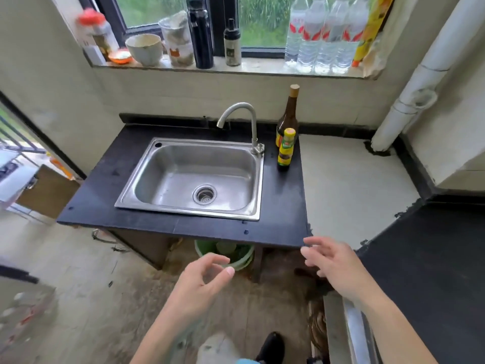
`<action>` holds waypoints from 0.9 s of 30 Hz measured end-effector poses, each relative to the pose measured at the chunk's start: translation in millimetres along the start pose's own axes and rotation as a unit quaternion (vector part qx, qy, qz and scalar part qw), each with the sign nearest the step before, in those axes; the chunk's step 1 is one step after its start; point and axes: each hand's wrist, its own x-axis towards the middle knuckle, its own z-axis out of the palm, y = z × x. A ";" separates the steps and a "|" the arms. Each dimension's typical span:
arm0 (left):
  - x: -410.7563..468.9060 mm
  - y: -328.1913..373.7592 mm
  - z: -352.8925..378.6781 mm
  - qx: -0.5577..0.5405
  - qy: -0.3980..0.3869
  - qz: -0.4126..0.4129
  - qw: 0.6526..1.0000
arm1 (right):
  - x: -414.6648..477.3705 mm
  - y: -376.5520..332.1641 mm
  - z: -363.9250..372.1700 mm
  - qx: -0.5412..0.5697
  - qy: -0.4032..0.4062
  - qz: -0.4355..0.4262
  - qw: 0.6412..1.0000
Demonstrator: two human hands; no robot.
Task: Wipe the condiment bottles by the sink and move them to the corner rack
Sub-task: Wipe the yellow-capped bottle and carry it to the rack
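Two condiment bottles stand upright on the black counter (280, 206) right of the steel sink (189, 211). The tall brown bottle (288, 115) with a tan cap is at the back against the wall. The small dark bottle (286, 151) with a yellow cap and yellow label stands just in front of it. My left hand (202, 279) hovers in front of the counter's edge, fingers apart and empty. My right hand (330, 261) is near the counter's front right corner, fingers spread, holding nothing. Both hands are well short of the bottles. No cloth or rack shows.
A curved faucet (244, 119) rises at the sink's back right, close to the bottles. The windowsill (257, 68) carries cups, a black flask, a spray bottle and several water bottles. A white pipe (409, 95) runs down the right corner. A green bucket (236, 256) sits under the counter.
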 end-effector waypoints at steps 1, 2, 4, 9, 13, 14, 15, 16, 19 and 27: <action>8.9 0.9 -0.4 0.000 0.008 -0.012 1.000 | 14.3 -7.9 -3.5 -0.004 -0.004 -0.006 1.000; 17.2 2.4 -1.2 -0.010 0.005 -0.023 1.000 | 28.1 -14.1 -6.2 -0.001 -0.006 -0.012 1.000; 36.5 9.4 -4.1 -0.023 -0.012 -0.043 0.999 | 53.5 -23.7 -10.9 0.008 -0.015 -0.011 1.000; 120.4 27.7 -24.9 -0.018 0.004 -0.053 0.998 | 116.8 -24.7 -16.0 -0.023 -0.027 0.028 0.999; 193.6 59.5 -34.6 -0.022 0.006 -0.016 1.000 | 156.6 -41.1 -23.0 -0.003 -0.008 0.061 0.998; 210.8 67.3 -33.2 -0.021 0.002 -0.004 1.000 | 167.6 -47.1 -26.1 -0.004 -0.006 0.066 0.998; 226.9 75.2 -30.2 -0.021 -0.008 0.004 1.000 | 179.0 -52.0 -29.3 -0.006 -0.003 0.068 0.998; 240.9 81.7 -26.5 -0.016 -0.026 0.008 1.000 | 189.7 -56.7 -33.0 -0.007 0.002 0.068 0.998; 267.8 91.0 -16.2 0.010 -0.083 0.004 0.996 | 215.4 -65.5 -44.3 -0.002 0.018 0.068 0.998; 301.3 96.7 -12.5 -0.002 -0.030 -0.049 0.998 | 299.8 -80.9 -71.3 -0.052 -0.022 0.075 0.996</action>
